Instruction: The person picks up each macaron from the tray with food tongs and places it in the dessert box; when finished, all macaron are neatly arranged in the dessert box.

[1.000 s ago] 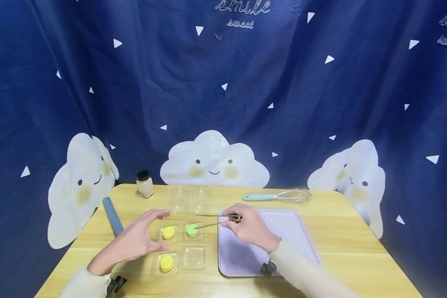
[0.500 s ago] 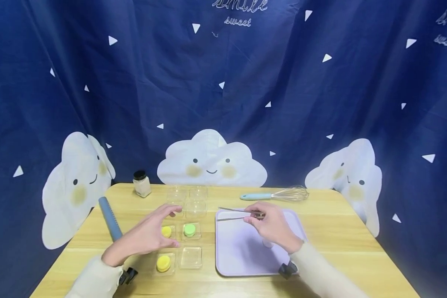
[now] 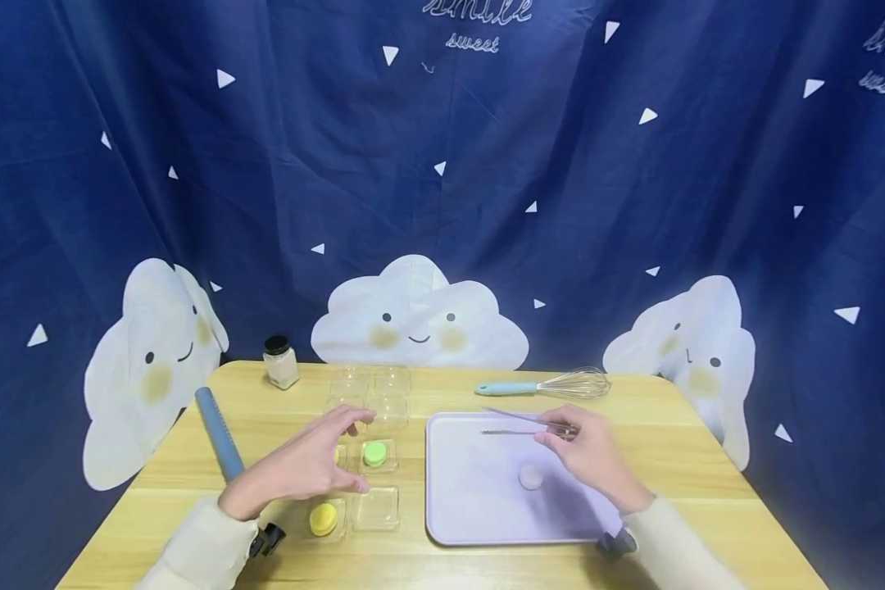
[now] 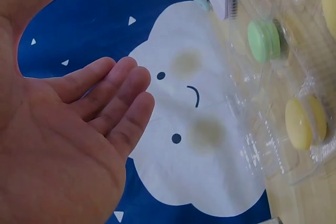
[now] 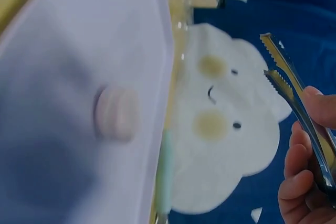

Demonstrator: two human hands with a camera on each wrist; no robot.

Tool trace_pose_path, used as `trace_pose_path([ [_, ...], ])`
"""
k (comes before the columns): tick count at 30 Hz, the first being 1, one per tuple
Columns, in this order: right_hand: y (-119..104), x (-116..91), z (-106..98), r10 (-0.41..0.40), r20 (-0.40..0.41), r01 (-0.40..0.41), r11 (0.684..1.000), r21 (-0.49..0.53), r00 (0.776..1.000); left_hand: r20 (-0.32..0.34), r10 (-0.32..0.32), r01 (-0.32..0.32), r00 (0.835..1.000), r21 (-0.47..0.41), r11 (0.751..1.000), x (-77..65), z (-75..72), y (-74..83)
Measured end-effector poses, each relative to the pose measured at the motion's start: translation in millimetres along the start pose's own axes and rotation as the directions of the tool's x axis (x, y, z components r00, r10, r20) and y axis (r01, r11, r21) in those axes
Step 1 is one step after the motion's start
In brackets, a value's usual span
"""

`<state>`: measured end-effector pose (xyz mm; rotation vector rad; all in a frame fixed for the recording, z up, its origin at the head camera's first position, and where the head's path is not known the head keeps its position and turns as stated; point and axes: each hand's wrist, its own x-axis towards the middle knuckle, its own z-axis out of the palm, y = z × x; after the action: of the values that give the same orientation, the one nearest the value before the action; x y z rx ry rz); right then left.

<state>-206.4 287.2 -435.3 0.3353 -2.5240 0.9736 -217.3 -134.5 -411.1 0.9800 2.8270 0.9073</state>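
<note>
My right hand (image 3: 593, 451) grips metal tongs (image 5: 300, 103) with serrated tips, which stand apart with nothing between them. Below the tongs, a pale pinkish-white macaron (image 3: 531, 476) rests on the lilac tray (image 3: 472, 512). My left hand (image 3: 302, 460) hovers over the clear plastic boxes, thumb and fingers spread, holding nothing. Beyond its fingertips sits a green macaron (image 3: 374, 453) in one clear compartment. A yellow macaron (image 3: 323, 519) lies in a near-left compartment; another yellow macaron (image 4: 304, 123) is mostly hidden by the left hand in the head view. The near-right compartment (image 3: 376, 508) holds nothing.
Clear lids (image 3: 391, 401) stand behind the compartments. A jar with a black cap (image 3: 281, 365) is at the back left, and a blue-grey bar (image 3: 220, 434) lies along the left side. Behind the tray lies a whisk (image 3: 512, 388) with a light blue handle.
The right hand has drawn the tongs away from the green macaron, rightwards over the tray, uncovering the pale macaron. The left hand has shifted right, partly covering the far-left yellow macaron.
</note>
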Motion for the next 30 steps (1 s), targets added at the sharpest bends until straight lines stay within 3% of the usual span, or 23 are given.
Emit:
trace_pose_path([
  [8, 24.2, -17.2, -20.6, 0.128, 0.018, -0.127, 0.991, -0.048, 0.992, 0.052, -0.016, 0.018, 0.998, -0.036, 0.999, 3.4, 16.2, 3.8],
  [15, 37.0, -30.5, -28.6, 0.155, 0.012, -0.154, 0.984, -0.086, 0.988, 0.111, -0.036, 0.043, 0.993, -0.065, 0.997, 4.3, 29.3, 4.2],
  [30, 53.9, -50.0, -21.7, 0.179, 0.089, -0.165, 0.976, -0.145, 0.980, 0.197, -0.063, 0.079, 0.978, -0.071, 0.994, -11.1, 34.1, -3.1],
])
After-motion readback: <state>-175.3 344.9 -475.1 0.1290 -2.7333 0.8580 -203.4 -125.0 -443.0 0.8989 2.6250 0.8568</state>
